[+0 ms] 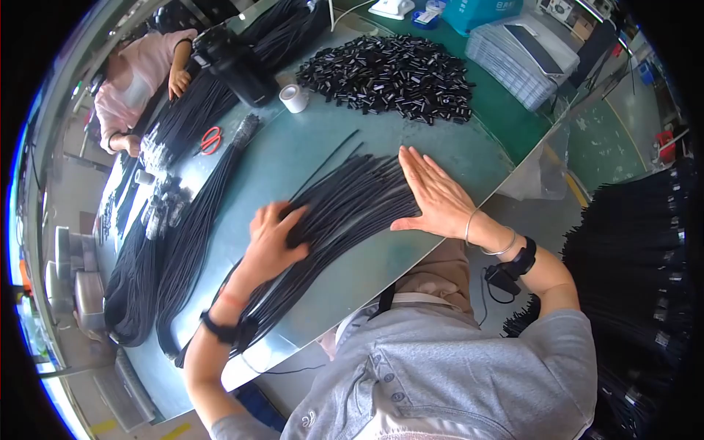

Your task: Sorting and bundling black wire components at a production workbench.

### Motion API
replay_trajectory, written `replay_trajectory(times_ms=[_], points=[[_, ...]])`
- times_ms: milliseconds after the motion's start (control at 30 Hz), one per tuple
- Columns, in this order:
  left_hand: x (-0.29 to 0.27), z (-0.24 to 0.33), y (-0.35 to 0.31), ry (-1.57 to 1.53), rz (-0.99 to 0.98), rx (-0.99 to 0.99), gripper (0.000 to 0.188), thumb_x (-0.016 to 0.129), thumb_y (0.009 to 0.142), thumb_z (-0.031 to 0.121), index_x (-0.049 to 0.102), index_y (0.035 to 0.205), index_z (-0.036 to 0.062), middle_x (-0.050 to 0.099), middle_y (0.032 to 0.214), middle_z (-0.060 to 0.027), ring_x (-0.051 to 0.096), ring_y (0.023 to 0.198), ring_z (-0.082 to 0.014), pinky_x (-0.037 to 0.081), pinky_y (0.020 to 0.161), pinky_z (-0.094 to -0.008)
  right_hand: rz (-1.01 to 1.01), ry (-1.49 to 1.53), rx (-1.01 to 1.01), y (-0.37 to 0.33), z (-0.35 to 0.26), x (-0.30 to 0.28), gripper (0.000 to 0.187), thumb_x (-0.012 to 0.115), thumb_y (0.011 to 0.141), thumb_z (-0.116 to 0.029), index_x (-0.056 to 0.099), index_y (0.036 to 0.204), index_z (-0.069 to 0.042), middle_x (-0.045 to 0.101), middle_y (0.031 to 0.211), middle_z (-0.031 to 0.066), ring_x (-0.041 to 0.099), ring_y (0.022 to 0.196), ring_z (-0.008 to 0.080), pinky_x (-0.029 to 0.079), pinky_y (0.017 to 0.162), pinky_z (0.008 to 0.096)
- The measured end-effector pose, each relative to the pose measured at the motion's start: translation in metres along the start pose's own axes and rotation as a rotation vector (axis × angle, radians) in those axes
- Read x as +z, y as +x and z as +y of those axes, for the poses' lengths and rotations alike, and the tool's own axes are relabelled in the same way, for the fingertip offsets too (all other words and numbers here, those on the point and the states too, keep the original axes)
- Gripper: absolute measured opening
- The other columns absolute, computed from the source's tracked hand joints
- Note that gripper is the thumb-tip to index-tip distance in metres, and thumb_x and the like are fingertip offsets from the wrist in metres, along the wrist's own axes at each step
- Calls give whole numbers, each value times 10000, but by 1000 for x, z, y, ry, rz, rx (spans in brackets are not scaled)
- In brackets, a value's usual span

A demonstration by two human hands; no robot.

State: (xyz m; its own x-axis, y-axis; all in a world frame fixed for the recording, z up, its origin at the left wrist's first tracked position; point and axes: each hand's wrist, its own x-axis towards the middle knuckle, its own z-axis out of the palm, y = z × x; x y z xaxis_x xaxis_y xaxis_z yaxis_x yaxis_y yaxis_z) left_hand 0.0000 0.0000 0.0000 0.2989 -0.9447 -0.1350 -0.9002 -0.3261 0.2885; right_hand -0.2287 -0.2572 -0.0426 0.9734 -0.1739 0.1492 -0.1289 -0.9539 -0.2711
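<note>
A fanned bundle of long black cables [345, 198] lies slantwise across the table in front of me. My left hand [270, 242] is bent over the bundle's middle, its fingers and thumb curled about some of the cables. At the bundle's right end, my right hand [438, 192] is stretched flat with the thumb spread, its palm side against the cable ends. A few single cables stick out past the others on the far side.
Beyond the bundle lies a heap of short black pieces [389, 77], with a white tape roll [293, 98] and a black bottle [238, 70] beside it. Red-handled scissors [211, 140] and another cable bundle [202, 213] lie leftward. A co-worker [136, 81] sits across. Clear plastic trays [506, 66] are stacked far right.
</note>
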Motion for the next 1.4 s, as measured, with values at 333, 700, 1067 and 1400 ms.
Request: replay_trajectory(times_ms=[333, 700, 1067, 1400], points=[[-5, 72, 118, -178, 12, 175, 860, 725, 760, 465, 335, 1467, 168, 356, 1386, -220, 380, 1247, -400, 283, 1079, -499, 163, 161, -32, -5, 8, -5, 1139, 585, 783, -675, 76, 1478, 70, 149, 1543, 246, 189, 1435, 354, 217, 1171, 423], [-6, 72, 64, 2, -39, -120, 804, 718, 661, 158, 351, 1373, 91, 439, 1277, -275, 525, 1082, -457, 479, 890, -469, 150, 401, 52, -8, 10, -10, 948, 569, 864, -593, 171, 1488, 0, 194, 1538, 224, 276, 1403, 353, 270, 1147, 412], [-30, 61, 68, -165, 247, -119, 390, 718, 691, 85, 542, 1026, -4, 620, 824, -159, 637, 733, -342, 509, 677, -395, 483, 1908, 462, 42, -19, -8, 700, 450, 967, -533, 329, 1437, -29, 428, 1413, 147, 399, 1330, 244, 304, 1117, 387], [-52, 51, 115, -1128, -582, -193, 313, 734, 813, 116, 610, 1060, -30, 621, 765, -59, 635, 592, -154, 534, 571, -265, 451, 1044, 305, 47, 23, -44, 671, 366, 1000, -509, 327, 1430, 3, 417, 1428, 148, 376, 1340, 293, 236, 1141, 433]])
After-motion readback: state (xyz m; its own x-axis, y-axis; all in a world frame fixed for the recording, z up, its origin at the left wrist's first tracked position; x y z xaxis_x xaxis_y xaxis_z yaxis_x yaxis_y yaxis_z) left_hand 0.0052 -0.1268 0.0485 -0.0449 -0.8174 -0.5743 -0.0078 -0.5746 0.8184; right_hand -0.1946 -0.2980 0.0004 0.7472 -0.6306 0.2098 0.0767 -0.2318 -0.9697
